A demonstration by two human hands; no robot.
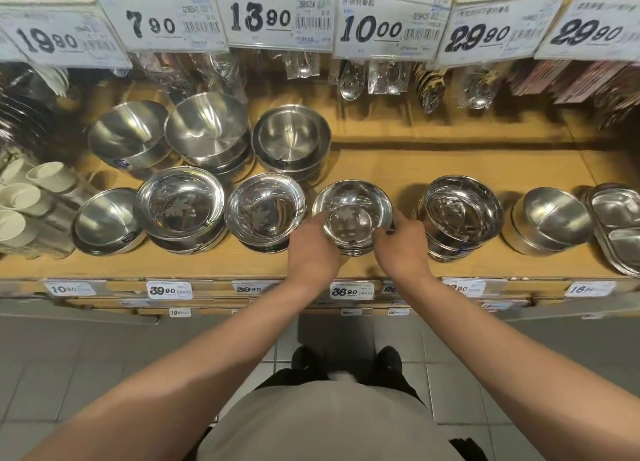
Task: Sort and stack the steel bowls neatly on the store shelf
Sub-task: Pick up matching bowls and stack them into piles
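**Operator:** Hands on the small stack now. My left hand [313,249] and right hand [401,244] sit on either side of the stack of small steel bowls [351,214], which stands at the front edge of the wooden shelf [450,162], roughly dead centre of the view.

**Observer:** Are you gripping, or just touching?

**Operator:** Gripping, I judge. The left fingers curl against the rim at about eight o'clock on the bowl, the right ones at about four o'clock. The fingertips are hidden behind the steel, so how deep they reach I cannot tell. Holding both sides keeps the nested bowls from sliding apart while I square them.

**Observer:** What sits around it?

**Operator:** At nine o'clock, just beside it, a wider patterned bowl stack [265,211], then a second patterned stack [180,206] further left. At three o'clock, a tilted pile [462,211], its top bowl askew; that one probably needs straightening next. At eleven o'clock, in the back row, a deep bowl stack [291,138].

**Observer:** Why that spot?

**Operator:** It lines up with the front row and stands just behind the 36.90 price tag [351,290], so I read it as the slot for this size.
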